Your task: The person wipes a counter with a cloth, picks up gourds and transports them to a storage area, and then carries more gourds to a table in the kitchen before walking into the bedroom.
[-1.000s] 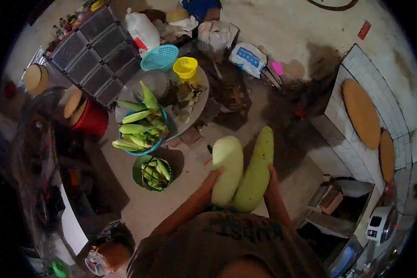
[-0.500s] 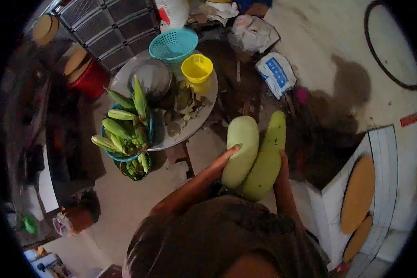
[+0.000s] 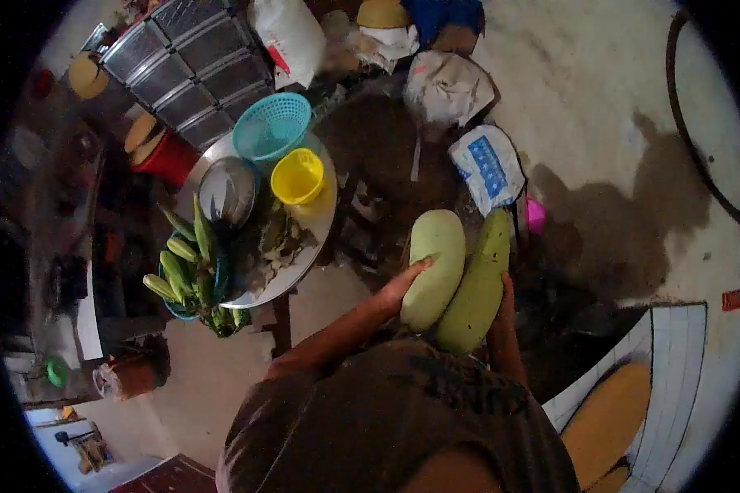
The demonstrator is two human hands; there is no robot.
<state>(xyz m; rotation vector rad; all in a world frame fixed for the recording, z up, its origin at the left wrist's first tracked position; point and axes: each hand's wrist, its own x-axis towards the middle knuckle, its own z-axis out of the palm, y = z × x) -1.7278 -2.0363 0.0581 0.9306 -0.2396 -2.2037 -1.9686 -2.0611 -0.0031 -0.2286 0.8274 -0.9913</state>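
Two big gourds are held side by side in front of my body. My left hand (image 3: 403, 283) is wrapped around the pale green, rounded gourd (image 3: 436, 267), its thumb lying across the near side. The longer, tapered, yellowish-green gourd (image 3: 475, 296) has a few dark specks, and my right hand (image 3: 506, 297) grips its outer side; most of those fingers are hidden behind it. Both gourds touch along their lower parts and lean a little to the right at the top.
To the left, a round metal table (image 3: 325, 222) carries a turquoise colander (image 3: 271, 123), a yellow basket (image 3: 298, 177) and dry leaves (image 3: 281, 242). Corn cobs (image 3: 181, 267) fill a basin at its edge. Sacks (image 3: 489, 168) stand ahead; a tiled ledge (image 3: 678, 370) lies at right.
The view has turned, so the table and colander sit further left and the tiled ledge lower. Both gourds stay in my hands in nearly the same position.
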